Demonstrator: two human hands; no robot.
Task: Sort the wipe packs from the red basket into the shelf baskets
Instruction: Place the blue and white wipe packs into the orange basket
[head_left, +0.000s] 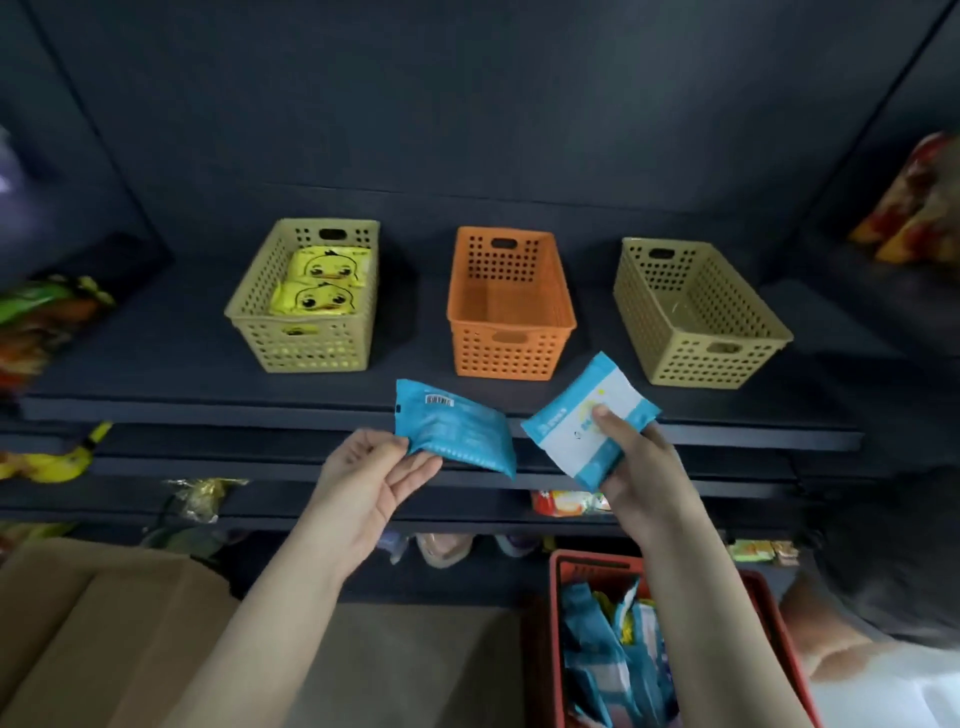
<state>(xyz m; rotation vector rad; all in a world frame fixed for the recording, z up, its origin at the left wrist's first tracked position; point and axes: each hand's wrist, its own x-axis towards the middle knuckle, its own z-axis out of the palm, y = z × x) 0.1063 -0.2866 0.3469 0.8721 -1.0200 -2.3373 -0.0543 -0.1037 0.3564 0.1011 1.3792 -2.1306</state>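
Observation:
My left hand pinches a blue wipe pack by its left end, barcode side up. My right hand holds a second blue and white wipe pack, front side up, thumb on top. Both packs hover just before the shelf's front edge. On the shelf stand three baskets: a tan left basket with two yellow duck wipe packs, an empty orange basket in the middle, and an empty tan right basket. The red basket below holds several blue packs.
A cardboard box sits low at the left. Snack bags lie on side shelves at the left and right, and on lower shelves. Another person's head is at the lower right, beside the red basket.

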